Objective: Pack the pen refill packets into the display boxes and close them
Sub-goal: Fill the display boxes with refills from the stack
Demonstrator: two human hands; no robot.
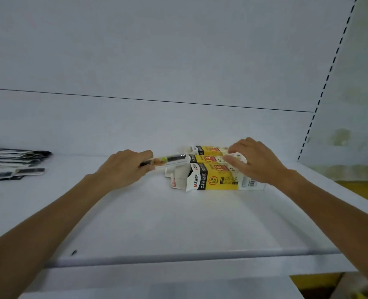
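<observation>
Yellow display boxes (219, 175) lie on the white shelf (157, 223); right hand (256, 160) rests on them, fingers relaxed. Left hand (124, 167) grips a refill packet (170, 159) at a box's open end. Spare packets (12, 162) lie far left.

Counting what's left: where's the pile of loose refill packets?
Head view: the pile of refill packets lies at the shelf's far left, near the back wall, well apart from the left hand and the display boxes at centre-right.

Printed glossy cardboard boxes (216, 179), clear shiny plastic packets (170, 161), smooth matt white-painted shelf (178, 223), perforated upright (327, 78).
</observation>
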